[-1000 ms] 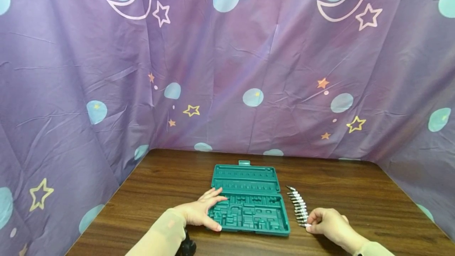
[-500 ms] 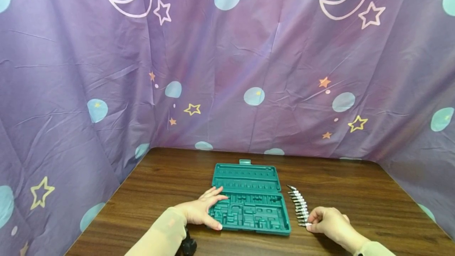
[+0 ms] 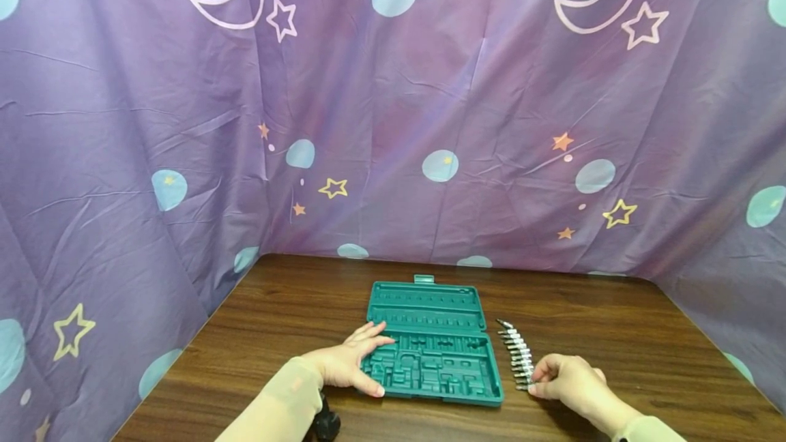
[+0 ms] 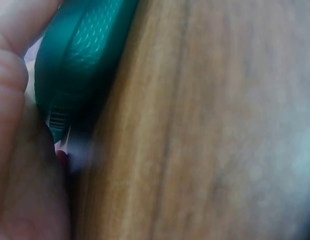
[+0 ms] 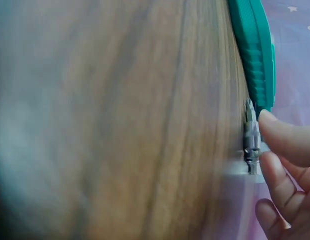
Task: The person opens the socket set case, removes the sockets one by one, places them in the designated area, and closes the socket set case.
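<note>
A green plastic tool case (image 3: 430, 398) lies unfolded on the wooden table, its moulded slots bare. My left hand (image 3: 346, 365) rests on the case's left side, fingers spread over the edge and thumb at the front corner. To the right of the case runs a slightly curved row of silver screwdriver bits (image 3: 519, 352), tips pointing left. With thumb and index finger, my right hand (image 3: 568, 384) pinches the outer end of the nearest bit. In the right wrist view that screwdriver bit (image 5: 252, 135) lies beside the thumb, its pointed tip towards the case.
The table (image 3: 295, 292) has dark wood grain. A purple curtain (image 3: 430, 121) with stars and moons hangs behind it and along both sides. Below the left sleeve sits a small black object (image 3: 325, 423). The case lid (image 3: 425, 305) lies back, its latch at the far edge.
The right hand stays at the near end of the row, shifting very slightly away from the body with the nearest bit. The left hand and the case hold their places.
</note>
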The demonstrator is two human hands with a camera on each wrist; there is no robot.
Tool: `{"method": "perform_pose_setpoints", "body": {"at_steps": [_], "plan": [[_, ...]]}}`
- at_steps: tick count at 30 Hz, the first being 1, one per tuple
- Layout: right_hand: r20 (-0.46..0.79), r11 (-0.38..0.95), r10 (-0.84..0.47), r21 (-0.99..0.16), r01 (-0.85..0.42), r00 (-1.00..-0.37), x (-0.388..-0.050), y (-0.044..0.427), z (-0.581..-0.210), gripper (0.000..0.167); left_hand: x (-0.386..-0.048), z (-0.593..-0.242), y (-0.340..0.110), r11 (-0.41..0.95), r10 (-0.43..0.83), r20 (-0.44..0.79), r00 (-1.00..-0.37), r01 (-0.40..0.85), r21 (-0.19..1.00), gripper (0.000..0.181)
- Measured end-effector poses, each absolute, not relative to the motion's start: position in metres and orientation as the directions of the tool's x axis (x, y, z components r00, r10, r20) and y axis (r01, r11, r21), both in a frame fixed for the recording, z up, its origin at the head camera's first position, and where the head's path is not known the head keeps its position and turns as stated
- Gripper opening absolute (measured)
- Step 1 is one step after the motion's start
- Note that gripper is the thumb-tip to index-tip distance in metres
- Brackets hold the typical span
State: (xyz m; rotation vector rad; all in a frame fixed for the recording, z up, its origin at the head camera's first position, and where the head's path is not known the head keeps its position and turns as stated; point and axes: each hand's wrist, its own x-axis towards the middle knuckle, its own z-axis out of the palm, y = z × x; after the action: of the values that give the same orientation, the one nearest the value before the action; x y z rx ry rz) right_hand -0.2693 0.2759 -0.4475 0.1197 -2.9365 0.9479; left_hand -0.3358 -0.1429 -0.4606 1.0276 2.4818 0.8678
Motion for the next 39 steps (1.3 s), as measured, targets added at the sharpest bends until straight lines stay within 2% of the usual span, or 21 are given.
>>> {"method": "perform_pose_setpoints", "body": {"at_steps": [8,12,16,19,27,30,34,39], "plan": [[0.145,0.635,-0.143,-0.745,-0.203,-0.979,-0.303,0.248,-0.414,0.02,-0.336,-0.459,-0.146,0.556,0.719,-0.068,-0.691,0.514,0.654,0.086],[0.095,0.543,-0.088,-0.83,-0.128,-0.992,-0.335,0.219,-0.4,0.028,-0.337,-0.461,-0.146,0.56,0.716,-0.066,-0.695,0.515,0.649,0.086],[-0.021,0.407,-0.055,-0.913,-0.003,-0.998,-0.367,0.198,-0.403,0.041,-0.336,-0.463,-0.145,0.559,0.716,-0.066,-0.694,0.515,0.65,0.086],[-0.081,0.363,-0.019,-0.929,0.068,-0.997,-0.388,0.188,-0.41,0.046,-0.336,-0.464,-0.144,0.559,0.715,-0.072,-0.695,0.508,0.656,0.086],[-0.112,0.43,0.076,-0.893,0.134,-0.991,-0.42,0.183,-0.433,0.051,-0.332,-0.464,-0.143,0.582,0.715,-0.091,-0.693,0.518,0.627,0.086],[-0.187,0.354,0.097,-0.911,0.21,-0.977,-0.421,0.183,-0.437,0.05,-0.331,-0.461,-0.143,0.595,0.716,-0.108,-0.69,0.523,0.61,0.086],[-0.261,0.186,0.104,-0.943,0.277,-0.96,-0.424,0.182,-0.434,0.057,-0.331,-0.455,-0.141,0.619,0.709,-0.128,-0.693,0.525,0.584,0.086],[-0.202,0.111,0.091,-0.971,0.211,-0.975,-0.427,0.179,-0.418,0.062,-0.332,-0.444,-0.141,0.663,0.696,-0.17,-0.698,0.533,0.525,0.086]]}}
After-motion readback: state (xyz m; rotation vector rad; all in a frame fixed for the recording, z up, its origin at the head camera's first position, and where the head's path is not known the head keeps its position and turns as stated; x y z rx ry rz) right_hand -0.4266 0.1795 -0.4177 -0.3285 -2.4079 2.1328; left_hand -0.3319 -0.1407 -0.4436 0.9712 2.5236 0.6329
